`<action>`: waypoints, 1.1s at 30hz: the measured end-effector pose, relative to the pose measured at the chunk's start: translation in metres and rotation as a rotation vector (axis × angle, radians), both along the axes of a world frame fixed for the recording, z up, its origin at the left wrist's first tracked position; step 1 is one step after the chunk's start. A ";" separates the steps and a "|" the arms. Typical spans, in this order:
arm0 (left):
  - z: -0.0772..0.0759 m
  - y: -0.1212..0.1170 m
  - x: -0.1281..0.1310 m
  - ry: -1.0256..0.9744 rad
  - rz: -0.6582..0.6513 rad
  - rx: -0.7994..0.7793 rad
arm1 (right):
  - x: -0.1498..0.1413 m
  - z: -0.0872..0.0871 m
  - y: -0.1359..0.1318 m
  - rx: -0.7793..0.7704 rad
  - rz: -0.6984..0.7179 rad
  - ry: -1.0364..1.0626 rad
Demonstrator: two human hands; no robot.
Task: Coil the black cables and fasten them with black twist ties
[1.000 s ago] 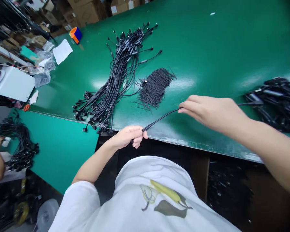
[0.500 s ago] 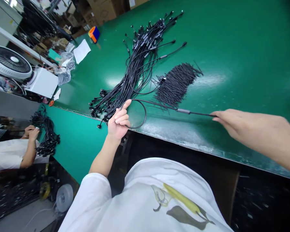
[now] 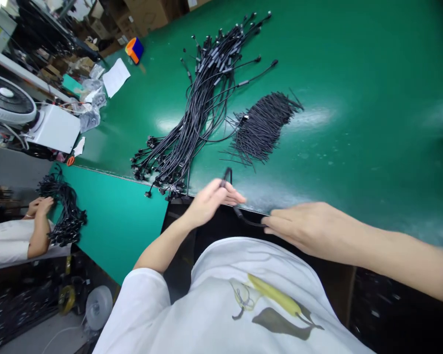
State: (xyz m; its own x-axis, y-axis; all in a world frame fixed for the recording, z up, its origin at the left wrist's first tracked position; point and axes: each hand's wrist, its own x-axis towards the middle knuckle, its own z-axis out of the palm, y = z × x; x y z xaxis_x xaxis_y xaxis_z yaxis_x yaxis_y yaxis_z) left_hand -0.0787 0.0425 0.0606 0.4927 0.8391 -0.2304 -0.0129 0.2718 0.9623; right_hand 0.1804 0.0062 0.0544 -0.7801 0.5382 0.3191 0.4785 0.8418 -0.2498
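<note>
My left hand [image 3: 210, 200] pinches a folded black cable [image 3: 239, 214] at the near edge of the green table [image 3: 354, 73]; a small loop of it sticks up above my fingers. My right hand [image 3: 302, 228] grips the same cable a little to the right, close to my body. Beyond my hands lies a long bundle of black cables with connectors [image 3: 192, 118]. To its right sits a heap of thin black ties [image 3: 260, 128].
At the far left stand a white box [image 3: 53, 129], a fan [image 3: 5, 98], plastic bags, a sheet of paper [image 3: 115, 76] and an orange-blue object [image 3: 134, 50]. Another person's hands [image 3: 39, 206] handle a cable bundle [image 3: 64, 211] at a lower teal table. Cardboard boxes stand behind.
My right hand has come in from the far right to near my left hand. The cable, stretched out before, is now folded short between both hands at the table edge.
</note>
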 end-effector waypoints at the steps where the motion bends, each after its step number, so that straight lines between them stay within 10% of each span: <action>1: -0.003 -0.004 0.006 0.037 -0.104 0.019 | -0.006 0.006 0.004 -0.063 -0.016 0.045; 4: -0.007 -0.011 0.017 0.021 -0.272 0.040 | -0.012 0.015 0.025 -0.223 -0.157 0.220; 11: -0.006 -0.006 0.035 -0.281 -0.062 -0.177 | -0.034 -0.026 0.033 -0.893 -0.472 0.963; 16: -0.036 -0.006 0.044 -0.014 -0.031 -0.110 | -0.049 -0.033 0.024 -1.402 -0.531 1.463; 29: -0.051 -0.027 0.048 0.597 -0.425 0.215 | -0.073 -0.038 0.004 -1.306 -0.618 1.490; 33: -0.054 -0.027 0.047 0.287 -0.466 0.139 | -0.063 -0.030 0.011 -1.354 -0.545 1.538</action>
